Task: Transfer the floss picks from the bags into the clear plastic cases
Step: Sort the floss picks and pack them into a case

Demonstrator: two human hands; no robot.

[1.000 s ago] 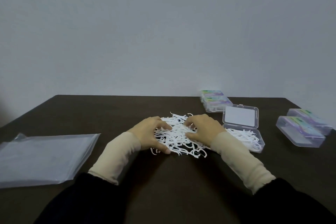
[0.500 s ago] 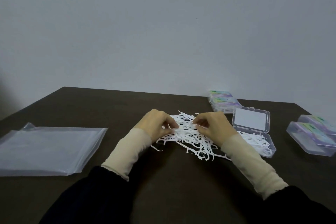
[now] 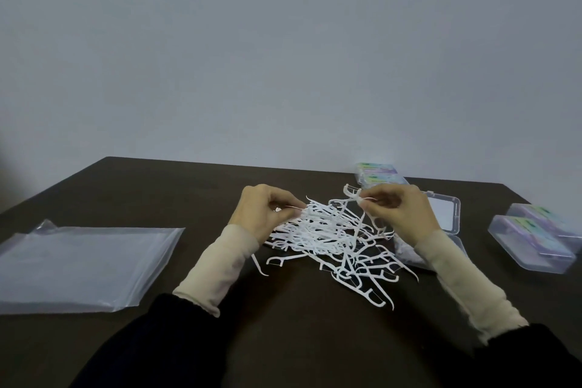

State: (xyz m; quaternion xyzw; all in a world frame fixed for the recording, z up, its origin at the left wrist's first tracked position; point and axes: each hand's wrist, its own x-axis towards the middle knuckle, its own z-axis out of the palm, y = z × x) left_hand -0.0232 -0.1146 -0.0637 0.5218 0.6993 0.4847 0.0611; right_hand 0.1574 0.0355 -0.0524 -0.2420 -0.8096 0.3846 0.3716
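Right hand [image 3: 401, 214] pinches a few floss picks [image 3: 357, 198] off the loose pile [image 3: 324, 239]; left hand [image 3: 263, 214] pinches the pile's far side. Risk: tangled picks drag along, dropping short of the open case [image 3: 447, 214] behind the right wrist.

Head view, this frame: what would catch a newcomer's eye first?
The tangled heap of white floss picks at the middle of the dark table, with the left hand and right hand each pinching picks at its far edge. Behind the right wrist lies an open clear case; a flat clear bag lies far left.
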